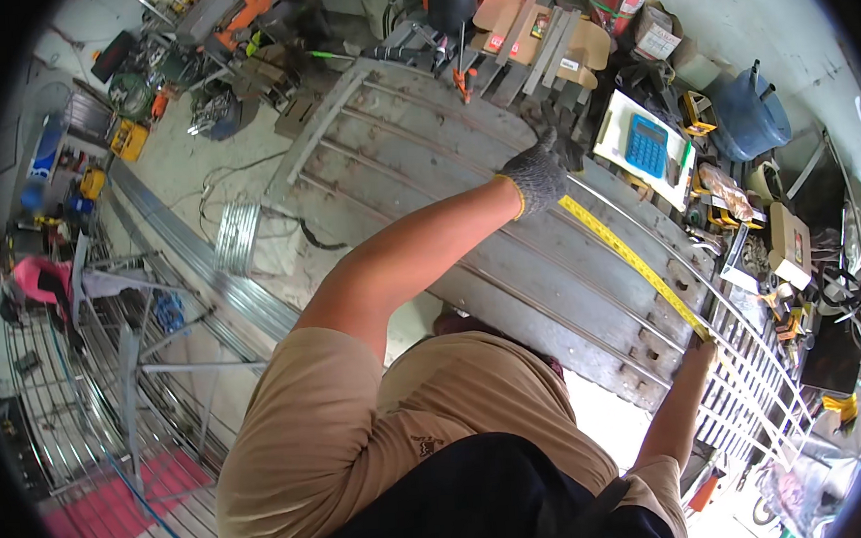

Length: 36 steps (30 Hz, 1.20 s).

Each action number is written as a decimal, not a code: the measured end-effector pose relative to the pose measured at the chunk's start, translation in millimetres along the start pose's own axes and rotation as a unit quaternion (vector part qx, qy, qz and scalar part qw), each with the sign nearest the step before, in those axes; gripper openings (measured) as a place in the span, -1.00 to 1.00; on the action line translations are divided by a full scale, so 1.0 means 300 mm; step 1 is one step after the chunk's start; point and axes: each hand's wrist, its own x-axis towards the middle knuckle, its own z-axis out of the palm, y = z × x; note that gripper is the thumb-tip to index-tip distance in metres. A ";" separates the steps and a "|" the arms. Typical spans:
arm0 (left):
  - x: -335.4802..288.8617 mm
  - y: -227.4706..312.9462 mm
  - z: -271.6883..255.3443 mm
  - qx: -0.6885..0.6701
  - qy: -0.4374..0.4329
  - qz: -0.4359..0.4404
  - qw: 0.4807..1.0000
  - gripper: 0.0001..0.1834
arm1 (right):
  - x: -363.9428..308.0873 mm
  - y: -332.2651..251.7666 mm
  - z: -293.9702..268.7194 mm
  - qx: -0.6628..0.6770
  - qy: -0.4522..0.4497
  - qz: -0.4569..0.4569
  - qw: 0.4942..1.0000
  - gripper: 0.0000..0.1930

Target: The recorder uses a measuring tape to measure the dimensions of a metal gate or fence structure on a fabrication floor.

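A yellow tape measure (637, 266) is drawn out slantwise over the grey metal workbench (424, 161). My left hand (535, 179), in a dark grey knitted glove with a yellow cuff, is closed on its far end; a dark shape beside the fingers is not clear. At the near right edge of the bench, my right hand (697, 356) is closed around the other end of the tape, its fingers small and partly hidden. Long thin metal rods (510, 279) lie across the benchtop, and one pale rod (634, 212) runs close beside the tape.
A blue calculator (647, 144) rests on a white board past my left hand. Flat metal bars (545, 50) lie on cardboard at the far edge. A white barred grille (753, 377) stands by my right hand. Metal strips (236, 236), cables and another grille (88, 467) occupy the left floor.
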 end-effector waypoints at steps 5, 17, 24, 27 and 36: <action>-0.114 -0.279 0.090 -0.052 -0.070 -0.011 0.996 -0.81 | -0.173 0.212 0.206 0.034 -0.003 0.032 0.999 -0.61; -0.421 -0.957 0.346 -0.096 -0.154 0.008 0.983 -0.73 | -0.661 0.609 0.676 0.028 0.032 0.037 0.998 -0.59; -0.638 -1.432 0.596 -0.126 -0.159 0.014 0.979 -0.72 | -1.015 0.847 1.043 -0.026 0.037 0.078 0.996 -0.61; -0.673 -1.603 0.722 -0.135 -0.124 0.012 0.983 -0.71 | -1.118 0.947 1.208 -0.047 0.047 0.082 0.994 -0.61; -0.704 -1.880 0.965 -0.184 -0.091 0.069 0.976 -0.62 | -1.244 1.110 1.427 -0.144 0.047 0.086 0.985 -0.61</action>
